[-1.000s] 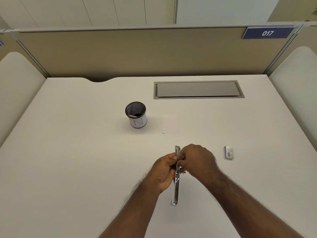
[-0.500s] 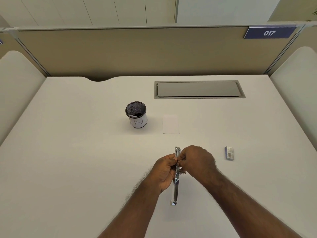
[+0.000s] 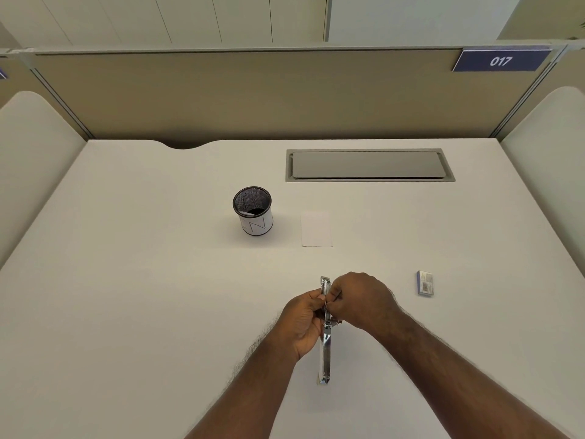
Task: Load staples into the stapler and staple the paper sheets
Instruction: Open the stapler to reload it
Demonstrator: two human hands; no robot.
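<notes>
- While both hands meet low on the desk (image 3: pixel 126 280), toward 6 o'clock of the view, they hold a chrome stapler (image 3: pixel 325 353) that is swung open into one long strip running from 12 to 6 o'clock.
- Left hand (image 3: pixel 304 324): its fingers are curled round the stapler's middle from the 9 o'clock side, gripping it.
- Right hand (image 3: pixel 361 301): its fingertips pinch at the upper part of the stapler from the 3 o'clock side, just by the left hand's fingertips; whether a strip of staples sits between them is too small to tell.
- Above the hands the stapler's far end pokes out toward 12 o'clock, and its near end hangs below the left palm toward 6 o'clock.
- At 3 o'clock of the hands, apart from them, a small staple box (image 3: pixel 424 282) lies flat on the desk.
- At 12 o'clock of the hands, well apart, lie the white paper sheets (image 3: pixel 317 229), flat and square to the desk edge.
- Just at 9 o'clock of the sheets stands a black mesh pen cup (image 3: pixel 253 211) with a white label marked N.
- Farther toward 12 o'clock a grey cable hatch (image 3: pixel 368 165) is set into the desk, and a blue plate (image 3: pixel 501 60) reading 017 hangs on the partition at 1 o'clock.
</notes>
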